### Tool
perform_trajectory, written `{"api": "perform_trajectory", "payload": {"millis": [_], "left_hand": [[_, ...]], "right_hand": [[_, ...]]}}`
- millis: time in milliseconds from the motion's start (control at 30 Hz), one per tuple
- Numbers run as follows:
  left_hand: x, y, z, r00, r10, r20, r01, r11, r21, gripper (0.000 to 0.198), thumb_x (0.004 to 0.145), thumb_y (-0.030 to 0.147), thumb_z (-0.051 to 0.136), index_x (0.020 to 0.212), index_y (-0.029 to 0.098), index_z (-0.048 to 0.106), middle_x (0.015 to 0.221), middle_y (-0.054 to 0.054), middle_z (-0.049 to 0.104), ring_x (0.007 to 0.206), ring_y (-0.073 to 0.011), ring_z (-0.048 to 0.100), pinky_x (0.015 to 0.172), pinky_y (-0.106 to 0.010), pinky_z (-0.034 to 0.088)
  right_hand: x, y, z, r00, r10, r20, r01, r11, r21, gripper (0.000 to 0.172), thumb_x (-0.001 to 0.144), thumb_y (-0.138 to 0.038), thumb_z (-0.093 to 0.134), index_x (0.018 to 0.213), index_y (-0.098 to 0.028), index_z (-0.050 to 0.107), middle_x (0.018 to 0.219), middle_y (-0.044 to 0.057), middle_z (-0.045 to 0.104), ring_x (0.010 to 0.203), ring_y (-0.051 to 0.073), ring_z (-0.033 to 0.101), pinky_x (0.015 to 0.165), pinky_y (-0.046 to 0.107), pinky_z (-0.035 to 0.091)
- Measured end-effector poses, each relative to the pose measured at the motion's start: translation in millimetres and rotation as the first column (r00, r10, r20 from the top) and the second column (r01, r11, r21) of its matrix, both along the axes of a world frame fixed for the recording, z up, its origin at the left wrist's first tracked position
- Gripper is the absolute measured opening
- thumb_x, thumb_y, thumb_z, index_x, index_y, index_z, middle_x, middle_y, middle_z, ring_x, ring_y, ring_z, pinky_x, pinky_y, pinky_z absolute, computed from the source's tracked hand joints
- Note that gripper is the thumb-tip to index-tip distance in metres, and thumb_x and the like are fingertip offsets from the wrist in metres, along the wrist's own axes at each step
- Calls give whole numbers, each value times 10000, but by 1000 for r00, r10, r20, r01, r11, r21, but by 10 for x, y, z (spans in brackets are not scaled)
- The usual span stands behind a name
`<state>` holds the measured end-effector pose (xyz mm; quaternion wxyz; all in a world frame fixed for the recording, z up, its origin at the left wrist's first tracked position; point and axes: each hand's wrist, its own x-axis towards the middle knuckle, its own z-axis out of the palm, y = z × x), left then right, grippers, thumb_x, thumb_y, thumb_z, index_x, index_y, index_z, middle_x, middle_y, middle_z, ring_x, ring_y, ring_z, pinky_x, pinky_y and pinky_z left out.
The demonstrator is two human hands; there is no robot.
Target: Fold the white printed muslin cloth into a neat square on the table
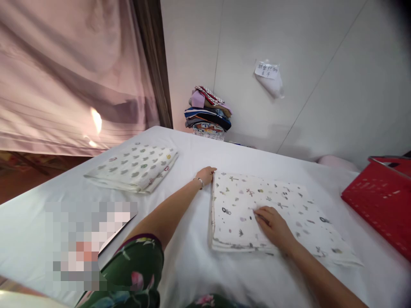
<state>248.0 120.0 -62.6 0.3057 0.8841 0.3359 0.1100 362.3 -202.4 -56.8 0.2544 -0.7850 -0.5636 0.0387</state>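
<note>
A white folded cloth (237, 231) printed with small palm trees and other motifs lies flat in front of me, its layered edges on the left and near sides. My left hand (206, 174), with a bracelet at the wrist, is closed at the cloth's far left corner, fingertips on the edge. Resting on the middle of the same cloth is my right hand (271, 222), its fingers bent and drawn together. What lies under those fingertips is hidden. Further left sits another folded cloth (138, 164), white with grey cloud-like prints, touched by neither hand.
Both cloths lie on a white-covered table (189, 149). A red bag (379, 192) stands at the right edge. Several folded fabrics form a stack (208, 113) against the wall at the back. A pink curtain (77, 77) hangs left. A blurred-out patch (96, 239) covers the near left.
</note>
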Motion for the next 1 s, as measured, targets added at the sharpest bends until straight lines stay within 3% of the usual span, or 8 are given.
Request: {"api": "perform_trajectory", "payload": {"millis": [167,467,600,733,833,1000], "left_hand": [[26,103,1,996,-79,34,80,997,-22,340,763,204,485,1054,261,651,1111,-21,609,908,-166,582,714,-229,499],[124,74,-6,988,-82,134,97,989,-108,306,741,146,484,983,195,666,854,1,685,785,-125,615,725,-195,483],[139,45,-24,987,-36,158,55,992,-117,258,760,171,472,917,197,675,861,-7,685,800,-133,614,726,-204,479],[125,6,-2,986,15,164,6,992,-124,224,759,241,511,926,214,657,829,0,676,733,-128,608,667,-207,477],[83,-26,26,983,90,157,-75,992,-103,220,708,239,565,916,210,630,870,-8,663,735,-132,594,653,-215,467],[7,-114,62,978,176,115,-162,979,-123,157,697,288,565,809,192,620,723,-11,640,633,-144,570,553,-234,450]], "right_hand": [[27,-43,-168,999,-18,40,15,997,78,260,871,-332,446,1018,-223,631,1046,80,602,1030,219,528,900,383,436],[42,-33,-179,999,-36,8,36,996,78,267,868,-349,442,1003,-229,639,1029,76,610,1023,226,534,910,404,433],[18,-41,-143,999,-40,-35,42,997,64,268,865,-349,435,999,-229,635,1026,77,606,1026,229,528,910,397,426],[7,26,42,989,-61,-132,61,998,-4,252,858,-364,436,961,-235,626,1017,67,606,979,219,540,851,360,446],[-28,286,268,975,-86,-206,79,996,-40,250,854,-367,425,959,-229,605,1015,55,605,895,191,559,727,296,464],[-245,1150,500,984,-54,-172,48,998,-38,311,834,-373,442,1064,-200,560,972,50,611,802,161,560,701,264,422]]}}
